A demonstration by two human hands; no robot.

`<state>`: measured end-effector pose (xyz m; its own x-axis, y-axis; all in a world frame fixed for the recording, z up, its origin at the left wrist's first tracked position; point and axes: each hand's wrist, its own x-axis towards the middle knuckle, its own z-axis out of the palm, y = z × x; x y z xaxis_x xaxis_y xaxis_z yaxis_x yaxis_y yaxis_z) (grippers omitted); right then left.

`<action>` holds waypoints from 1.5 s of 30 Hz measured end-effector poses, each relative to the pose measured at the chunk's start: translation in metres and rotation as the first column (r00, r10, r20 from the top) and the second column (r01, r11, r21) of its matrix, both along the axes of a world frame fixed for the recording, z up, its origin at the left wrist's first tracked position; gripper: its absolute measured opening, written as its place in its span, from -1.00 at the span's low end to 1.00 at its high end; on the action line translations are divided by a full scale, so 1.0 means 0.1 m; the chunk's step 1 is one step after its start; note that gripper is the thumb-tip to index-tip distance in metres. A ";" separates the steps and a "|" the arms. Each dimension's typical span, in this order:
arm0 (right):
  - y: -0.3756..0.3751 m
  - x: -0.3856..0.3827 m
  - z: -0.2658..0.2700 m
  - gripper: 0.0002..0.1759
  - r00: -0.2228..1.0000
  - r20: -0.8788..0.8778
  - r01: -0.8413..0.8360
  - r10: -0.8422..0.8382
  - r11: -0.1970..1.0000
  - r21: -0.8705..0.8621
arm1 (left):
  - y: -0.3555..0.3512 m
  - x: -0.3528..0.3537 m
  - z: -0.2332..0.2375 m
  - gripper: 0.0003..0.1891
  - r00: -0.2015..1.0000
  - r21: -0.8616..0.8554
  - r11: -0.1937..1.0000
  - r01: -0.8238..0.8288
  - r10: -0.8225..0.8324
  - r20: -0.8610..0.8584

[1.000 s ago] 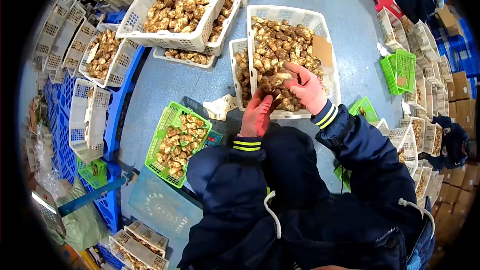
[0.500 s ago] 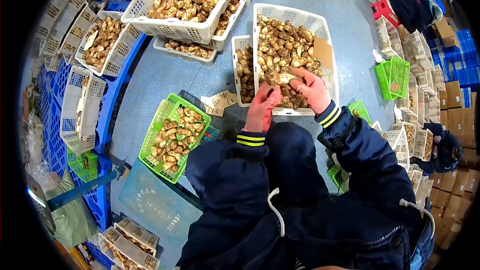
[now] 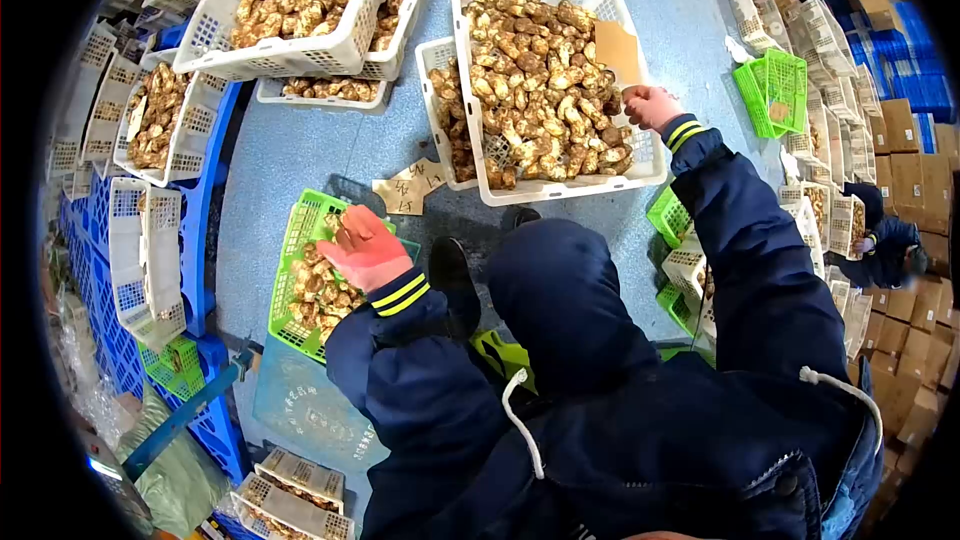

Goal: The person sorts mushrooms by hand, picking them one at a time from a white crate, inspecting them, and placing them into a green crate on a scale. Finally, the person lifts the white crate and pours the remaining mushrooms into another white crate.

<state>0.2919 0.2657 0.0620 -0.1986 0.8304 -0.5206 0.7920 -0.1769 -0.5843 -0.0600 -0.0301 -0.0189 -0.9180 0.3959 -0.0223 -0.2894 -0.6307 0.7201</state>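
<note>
My left hand is over the green basket, fingers stretched out above the brown-and-white mushrooms in it. A mushroom shows just beside its fingertips. At the right wall of the large white crate, my right hand has its fingers curled together; what they hold, if anything, is hidden. Dirt-covered mushrooms fill this crate, and a piece of cardboard stands inside its right end. The crate rests partly over another white crate of mushrooms.
Stacked white crates of mushrooms stand at the upper left. Marked cardboard pieces lie on the blue floor. Green baskets and rows of white crates line the right side. Another person is at the far right.
My hands have moved apart from a mushroom held between them. The left moved to the green basket and opened; the right moved to the crate's right wall. The view shifted.
</note>
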 end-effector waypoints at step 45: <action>0.02 -0.56 -0.81 -0.21 0.960 -0.070 -0.277 0.269 0.949 -0.152 | 0.66 1.03 0.45 -0.72 0.659 -0.061 0.753 0.655 -0.531 0.533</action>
<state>0.2360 0.2679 -0.0195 -0.4341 0.6484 -0.6254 0.7949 -0.0509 -0.6046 0.0426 0.0356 0.0259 -0.3377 0.7766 -0.5318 -0.8696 -0.0413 0.4920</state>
